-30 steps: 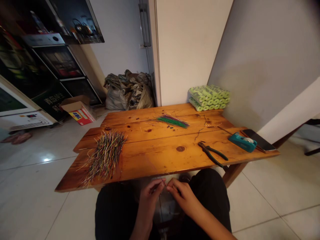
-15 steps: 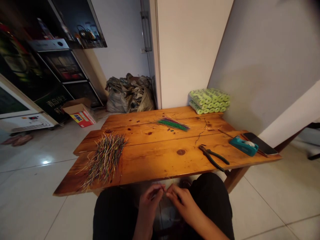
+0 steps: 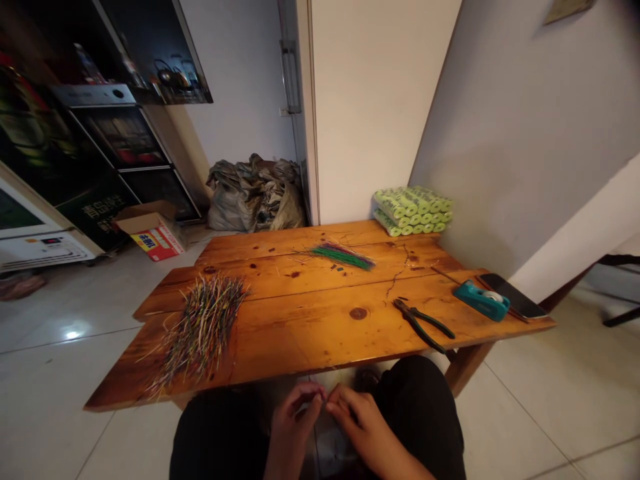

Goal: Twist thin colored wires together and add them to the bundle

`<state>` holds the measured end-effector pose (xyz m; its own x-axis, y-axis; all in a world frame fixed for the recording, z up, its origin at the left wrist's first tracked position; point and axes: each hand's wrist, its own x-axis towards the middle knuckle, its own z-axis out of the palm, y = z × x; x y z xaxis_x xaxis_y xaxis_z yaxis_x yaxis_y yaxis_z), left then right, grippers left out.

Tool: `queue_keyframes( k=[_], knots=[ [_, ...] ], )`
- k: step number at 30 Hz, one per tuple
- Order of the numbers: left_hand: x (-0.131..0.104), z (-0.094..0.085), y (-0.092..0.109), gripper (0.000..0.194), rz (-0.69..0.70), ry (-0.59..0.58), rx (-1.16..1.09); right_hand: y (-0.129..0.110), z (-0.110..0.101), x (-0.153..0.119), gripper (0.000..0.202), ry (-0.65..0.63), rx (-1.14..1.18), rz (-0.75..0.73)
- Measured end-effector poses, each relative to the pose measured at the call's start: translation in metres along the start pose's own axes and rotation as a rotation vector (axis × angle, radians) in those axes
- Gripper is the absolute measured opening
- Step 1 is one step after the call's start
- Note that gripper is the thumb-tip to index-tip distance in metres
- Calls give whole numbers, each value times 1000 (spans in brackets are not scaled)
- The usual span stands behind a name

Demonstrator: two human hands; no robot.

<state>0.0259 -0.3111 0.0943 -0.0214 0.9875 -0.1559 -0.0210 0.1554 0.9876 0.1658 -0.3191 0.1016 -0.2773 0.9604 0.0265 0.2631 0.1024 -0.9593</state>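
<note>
Over my lap, just off the near edge of the wooden table (image 3: 300,333), my left hand (image 3: 297,415) and my right hand (image 3: 356,419) meet with fingertips pinched together. Whatever lies between the fingertips is too small to make out. On the table's left end spreads a big pile of thin multicoloured wires (image 3: 203,333). Farther back lies a smaller bundle of green and purplish wires (image 3: 345,255). Pliers (image 3: 423,325) with dark green handles rest to the right of my hands, their handles apart.
A teal tape dispenser (image 3: 481,301) and a dark phone (image 3: 515,297) lie at the table's right end. Green-wrapped paper rolls (image 3: 413,211) are stacked at the back. Beyond the table, a cardboard box (image 3: 153,233) and full bags (image 3: 255,195) stand on the floor.
The view has shifted slightly, so the table and its things sit a little lower and to the left. My hands stay pinched together over my lap.
</note>
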Motion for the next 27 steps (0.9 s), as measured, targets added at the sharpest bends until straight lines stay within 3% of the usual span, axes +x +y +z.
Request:
queue_keyframes(
  k=[14, 27],
  knots=[
    [-5, -1, 3, 31, -20, 101, 77, 7, 0, 1, 26, -19, 39, 19],
    [-4, 1, 1, 26, 4, 102, 121, 12, 2, 1, 29, -25, 35, 68]
  ],
)
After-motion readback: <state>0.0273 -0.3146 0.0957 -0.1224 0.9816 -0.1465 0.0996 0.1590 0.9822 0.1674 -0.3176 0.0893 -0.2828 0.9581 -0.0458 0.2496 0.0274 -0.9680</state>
